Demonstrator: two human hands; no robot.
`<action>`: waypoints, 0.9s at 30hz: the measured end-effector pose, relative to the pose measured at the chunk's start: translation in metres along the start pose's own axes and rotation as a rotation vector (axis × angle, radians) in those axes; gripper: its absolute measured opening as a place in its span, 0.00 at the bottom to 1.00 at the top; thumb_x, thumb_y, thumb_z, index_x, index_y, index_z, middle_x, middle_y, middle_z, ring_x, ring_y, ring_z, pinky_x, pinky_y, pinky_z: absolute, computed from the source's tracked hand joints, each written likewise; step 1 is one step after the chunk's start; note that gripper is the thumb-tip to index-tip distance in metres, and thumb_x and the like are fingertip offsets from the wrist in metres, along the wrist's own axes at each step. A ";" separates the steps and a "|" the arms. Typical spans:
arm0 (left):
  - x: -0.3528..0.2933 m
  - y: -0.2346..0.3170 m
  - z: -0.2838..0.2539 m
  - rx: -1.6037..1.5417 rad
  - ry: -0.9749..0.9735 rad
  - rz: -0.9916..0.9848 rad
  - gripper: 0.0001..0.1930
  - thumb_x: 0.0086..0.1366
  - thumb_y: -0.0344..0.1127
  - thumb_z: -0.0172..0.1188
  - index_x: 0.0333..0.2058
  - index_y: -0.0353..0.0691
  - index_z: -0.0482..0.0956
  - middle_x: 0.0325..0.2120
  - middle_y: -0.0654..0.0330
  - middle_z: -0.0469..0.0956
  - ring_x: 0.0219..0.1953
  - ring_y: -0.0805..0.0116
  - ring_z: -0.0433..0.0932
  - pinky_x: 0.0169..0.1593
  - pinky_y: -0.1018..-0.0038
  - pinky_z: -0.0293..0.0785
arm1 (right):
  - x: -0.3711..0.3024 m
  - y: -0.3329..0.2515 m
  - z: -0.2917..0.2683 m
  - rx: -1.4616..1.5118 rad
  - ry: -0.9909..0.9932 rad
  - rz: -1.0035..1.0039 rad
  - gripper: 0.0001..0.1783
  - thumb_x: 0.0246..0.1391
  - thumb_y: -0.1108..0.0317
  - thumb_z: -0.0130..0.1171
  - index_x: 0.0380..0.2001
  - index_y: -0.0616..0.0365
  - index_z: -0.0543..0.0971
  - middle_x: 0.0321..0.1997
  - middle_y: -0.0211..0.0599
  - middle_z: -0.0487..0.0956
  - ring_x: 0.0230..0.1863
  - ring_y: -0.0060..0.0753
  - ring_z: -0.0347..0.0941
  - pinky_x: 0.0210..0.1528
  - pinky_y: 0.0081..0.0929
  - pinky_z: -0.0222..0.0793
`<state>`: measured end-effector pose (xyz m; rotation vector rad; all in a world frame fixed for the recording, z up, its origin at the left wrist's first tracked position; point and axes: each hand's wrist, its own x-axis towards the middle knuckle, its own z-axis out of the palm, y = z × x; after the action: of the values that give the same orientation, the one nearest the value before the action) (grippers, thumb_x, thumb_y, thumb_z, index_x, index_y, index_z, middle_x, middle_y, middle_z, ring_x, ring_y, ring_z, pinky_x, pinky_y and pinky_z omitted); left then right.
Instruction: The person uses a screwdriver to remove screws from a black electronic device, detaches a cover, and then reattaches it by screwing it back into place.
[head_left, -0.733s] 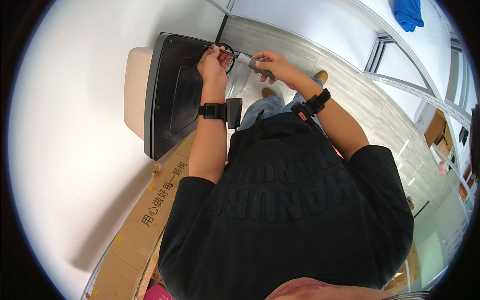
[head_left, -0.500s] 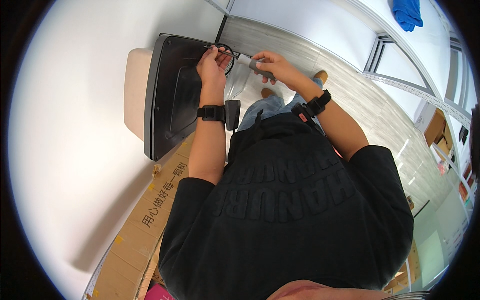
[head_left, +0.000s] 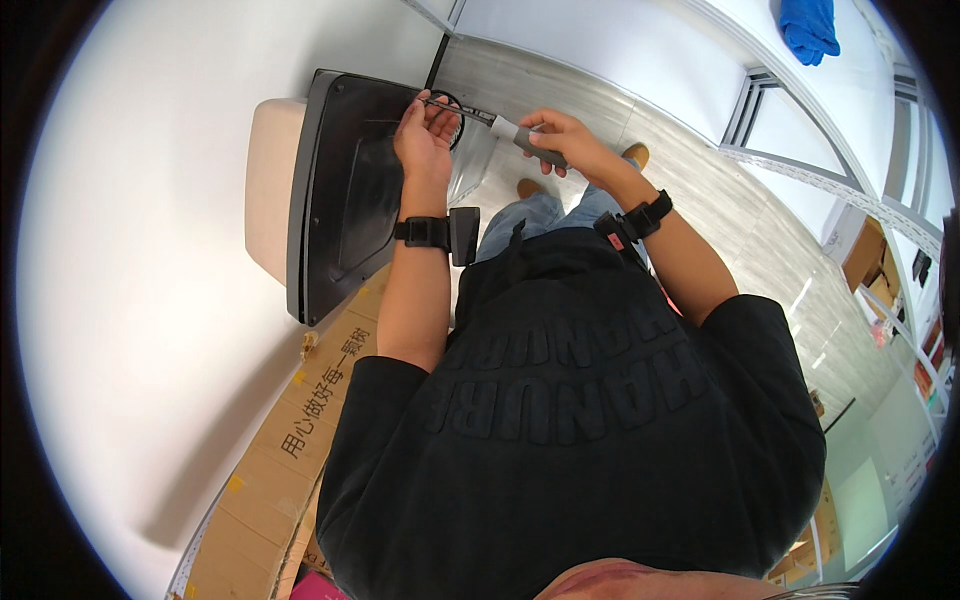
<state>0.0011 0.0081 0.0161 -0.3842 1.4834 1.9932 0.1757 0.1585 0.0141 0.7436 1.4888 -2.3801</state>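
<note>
A screwdriver with a grey handle and a pale collar (head_left: 507,129) slants between my hands. My right hand (head_left: 562,142) is closed around its handle. Thumb and fingertips of my left hand (head_left: 427,148) pinch the thin shaft near its far end, the other fingers loosely curled. Whether a small part sits at the tip is too small to tell. Just left of that hand stands a black panel (head_left: 350,190) with screws near its edges and a beige body (head_left: 272,190) behind it. A dark looped cable (head_left: 457,108) shows behind my left fingers.
A long cardboard box (head_left: 265,475) lies along the white wall at lower left. White shelving with metal frames (head_left: 800,165) runs along the right, with a blue cloth (head_left: 808,30) on top. My feet stand on the grey wood-look floor (head_left: 690,190).
My right hand has moved slightly right and toward me with the screwdriver. More of the shaft now shows between my hands, and its tip has drawn back to my left fingertips.
</note>
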 end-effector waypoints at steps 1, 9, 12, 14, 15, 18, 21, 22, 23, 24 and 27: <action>-0.001 -0.001 0.001 -0.002 -0.004 0.009 0.12 0.69 0.36 0.45 0.44 0.38 0.72 0.33 0.56 0.78 0.34 0.63 0.79 0.37 0.70 0.76 | -0.001 0.000 -0.001 -0.002 0.004 0.003 0.16 0.59 0.64 0.50 0.49 0.54 0.70 0.34 0.32 0.77 0.23 0.19 0.70 0.19 0.17 0.61; -0.005 -0.006 0.002 0.017 0.011 0.016 0.10 0.68 0.37 0.49 0.44 0.40 0.72 0.31 0.58 0.79 0.30 0.69 0.78 0.34 0.73 0.76 | -0.006 0.001 -0.004 0.011 -0.004 0.017 0.16 0.59 0.64 0.50 0.49 0.54 0.70 0.34 0.34 0.77 0.23 0.19 0.70 0.19 0.16 0.60; -0.007 -0.007 0.007 0.009 -0.043 0.001 0.09 0.68 0.37 0.50 0.43 0.41 0.72 0.32 0.58 0.79 0.29 0.70 0.77 0.34 0.75 0.75 | -0.013 -0.002 -0.008 0.049 0.019 0.020 0.15 0.58 0.65 0.49 0.48 0.55 0.70 0.33 0.34 0.78 0.22 0.19 0.70 0.18 0.16 0.60; -0.009 -0.008 0.019 0.048 -0.102 -0.022 0.09 0.68 0.37 0.51 0.43 0.41 0.72 0.33 0.58 0.79 0.30 0.71 0.77 0.33 0.75 0.74 | -0.026 -0.005 -0.015 0.096 0.058 0.028 0.15 0.57 0.65 0.49 0.48 0.55 0.70 0.31 0.34 0.78 0.21 0.19 0.71 0.17 0.16 0.60; -0.011 -0.009 0.028 0.073 -0.132 -0.024 0.08 0.67 0.37 0.51 0.42 0.42 0.72 0.34 0.58 0.79 0.31 0.72 0.77 0.33 0.76 0.73 | -0.035 -0.007 -0.020 0.125 0.082 0.013 0.15 0.57 0.65 0.49 0.47 0.56 0.71 0.30 0.34 0.78 0.20 0.20 0.71 0.16 0.16 0.60; -0.013 -0.016 0.076 0.139 -0.279 -0.061 0.07 0.67 0.36 0.51 0.41 0.42 0.72 0.34 0.58 0.79 0.32 0.72 0.77 0.34 0.76 0.72 | -0.069 -0.016 -0.046 0.173 0.184 -0.045 0.15 0.56 0.65 0.50 0.47 0.56 0.71 0.29 0.35 0.78 0.18 0.20 0.70 0.16 0.16 0.60; -0.022 -0.028 0.134 0.223 -0.421 -0.068 0.05 0.66 0.35 0.53 0.38 0.42 0.73 0.32 0.60 0.79 0.32 0.72 0.77 0.35 0.77 0.71 | -0.116 -0.020 -0.079 0.265 0.318 -0.101 0.15 0.55 0.66 0.50 0.45 0.57 0.72 0.28 0.36 0.78 0.17 0.20 0.69 0.16 0.17 0.60; -0.023 -0.032 0.160 0.244 -0.472 -0.060 0.05 0.66 0.35 0.53 0.37 0.42 0.73 0.32 0.61 0.79 0.32 0.72 0.76 0.35 0.77 0.70 | -0.132 -0.022 -0.094 0.277 0.359 -0.138 0.15 0.55 0.66 0.50 0.45 0.57 0.72 0.28 0.36 0.78 0.17 0.20 0.69 0.15 0.16 0.60; -0.027 -0.037 0.179 0.253 -0.508 -0.032 0.05 0.65 0.34 0.55 0.36 0.40 0.74 0.30 0.62 0.78 0.31 0.73 0.75 0.35 0.77 0.70 | -0.146 -0.022 -0.105 0.308 0.405 -0.158 0.15 0.55 0.66 0.50 0.45 0.57 0.72 0.28 0.36 0.78 0.17 0.20 0.69 0.15 0.16 0.59; -0.029 -0.042 0.201 0.288 -0.518 -0.016 0.05 0.65 0.34 0.55 0.36 0.40 0.74 0.30 0.62 0.77 0.31 0.74 0.75 0.35 0.77 0.71 | -0.159 -0.023 -0.119 0.338 0.443 -0.185 0.15 0.54 0.66 0.50 0.45 0.57 0.72 0.28 0.36 0.78 0.17 0.20 0.69 0.15 0.16 0.59; -0.032 -0.052 0.263 0.358 -0.628 0.120 0.07 0.64 0.33 0.56 0.36 0.36 0.76 0.29 0.62 0.77 0.30 0.76 0.73 0.36 0.79 0.71 | -0.180 -0.028 -0.161 0.409 0.487 -0.273 0.15 0.54 0.66 0.50 0.45 0.57 0.72 0.28 0.36 0.78 0.17 0.20 0.69 0.14 0.16 0.57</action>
<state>0.0921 0.2540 0.0808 0.4535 1.4143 1.6596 0.3619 0.3030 0.0751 1.3748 1.3364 -2.9073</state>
